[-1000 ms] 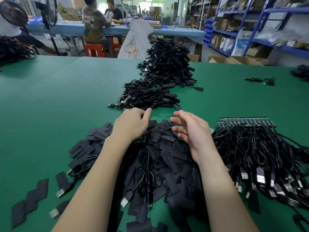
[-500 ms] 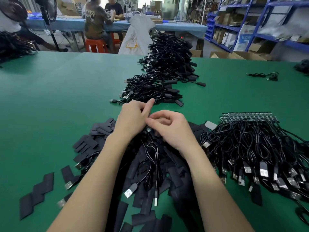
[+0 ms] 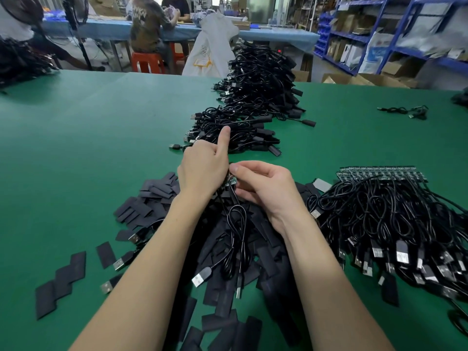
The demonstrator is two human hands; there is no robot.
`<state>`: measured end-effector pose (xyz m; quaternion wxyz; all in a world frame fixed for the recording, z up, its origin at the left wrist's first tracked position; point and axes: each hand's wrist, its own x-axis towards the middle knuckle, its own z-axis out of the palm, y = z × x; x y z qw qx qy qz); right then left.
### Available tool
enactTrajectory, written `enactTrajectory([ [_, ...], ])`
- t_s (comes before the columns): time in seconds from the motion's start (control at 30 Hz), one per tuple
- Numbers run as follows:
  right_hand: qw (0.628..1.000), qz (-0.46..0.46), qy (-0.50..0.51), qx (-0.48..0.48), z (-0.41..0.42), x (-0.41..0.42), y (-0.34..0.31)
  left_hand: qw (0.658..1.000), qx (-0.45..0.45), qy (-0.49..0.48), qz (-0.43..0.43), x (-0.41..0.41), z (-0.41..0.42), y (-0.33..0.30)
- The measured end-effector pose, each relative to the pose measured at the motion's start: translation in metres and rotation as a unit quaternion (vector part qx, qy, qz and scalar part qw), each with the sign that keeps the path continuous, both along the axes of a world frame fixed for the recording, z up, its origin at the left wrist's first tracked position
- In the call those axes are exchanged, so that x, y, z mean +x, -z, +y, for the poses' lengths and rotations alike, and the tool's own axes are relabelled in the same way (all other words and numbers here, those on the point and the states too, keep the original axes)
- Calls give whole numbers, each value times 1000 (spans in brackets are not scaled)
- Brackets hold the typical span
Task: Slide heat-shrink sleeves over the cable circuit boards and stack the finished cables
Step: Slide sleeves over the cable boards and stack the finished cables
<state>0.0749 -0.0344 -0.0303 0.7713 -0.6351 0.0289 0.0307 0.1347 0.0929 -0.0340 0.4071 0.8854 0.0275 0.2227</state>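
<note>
Green circuit board (image 3: 231, 181) pinched between left hand (image 3: 202, 171) and right hand (image 3: 266, 186), steadied for sleeving; sleeve hidden.

The small circuit board (image 3: 231, 180) shows only as a sliver between the left hand (image 3: 202, 168) and right hand (image 3: 266, 188); both hands cover most of it, and whether a sleeve is on it cannot be told. The forearms hide much of the heap of heat-shrink sleeves (image 3: 152, 196) at the worktop's near edge. The unsleeved cable bundle (image 3: 395, 224) runs off the right edge. Shelf goods (image 3: 415, 39) at the far right are blurred.
</note>
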Motion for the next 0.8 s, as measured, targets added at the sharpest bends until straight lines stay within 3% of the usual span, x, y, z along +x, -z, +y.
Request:
enactTrajectory([
  [0.37, 987, 94, -32, 127, -2, 1, -2, 995, -50, 86, 19, -6, -8, -8],
  [0.8, 980, 119, -42, 157, 3, -2, -9, 985, -87, 148, 16, -10, -3, -14],
])
